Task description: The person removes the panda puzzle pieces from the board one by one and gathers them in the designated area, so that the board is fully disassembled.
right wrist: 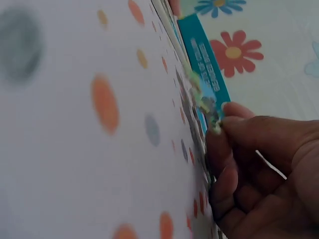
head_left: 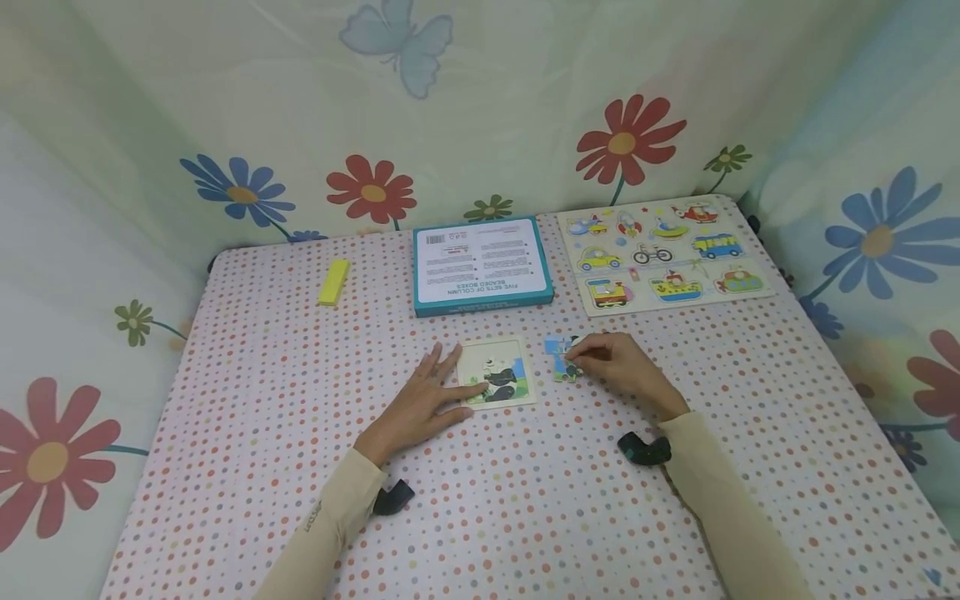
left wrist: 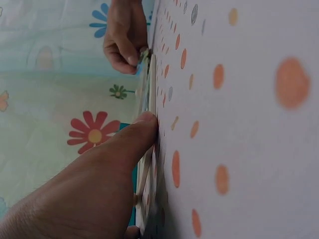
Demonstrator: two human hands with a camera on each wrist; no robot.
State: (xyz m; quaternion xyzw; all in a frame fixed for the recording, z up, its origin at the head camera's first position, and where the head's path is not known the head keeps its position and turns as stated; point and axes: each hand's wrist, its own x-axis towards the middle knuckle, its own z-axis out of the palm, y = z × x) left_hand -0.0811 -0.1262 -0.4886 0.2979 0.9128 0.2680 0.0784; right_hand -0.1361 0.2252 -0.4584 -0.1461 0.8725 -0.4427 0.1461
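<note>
A small square wooden puzzle board [head_left: 470,357] lies in the middle of the table in the head view. Fitted pieces [head_left: 506,382] with a black-and-white animal, green and blue fill part of it; its upper left shows bare wood. My left hand [head_left: 420,404] rests at the board's left side with fingers spread, one fingertip over the pieces and the thumb [left wrist: 142,130] along the near edge. To the right of the board, my right hand [head_left: 621,367] pinches a blue and green puzzle piece [head_left: 557,358] between thumb and fingers. Seen edge-on in the right wrist view, the piece [right wrist: 205,95] is tilted above the tabletop.
Behind the board lies a teal and white box [head_left: 483,271]. A vehicle picture puzzle [head_left: 637,287] lies at the back right, and a yellow block [head_left: 333,282] at the back left. Flowered curtains [head_left: 487,125] close in the dotted table [head_left: 525,500].
</note>
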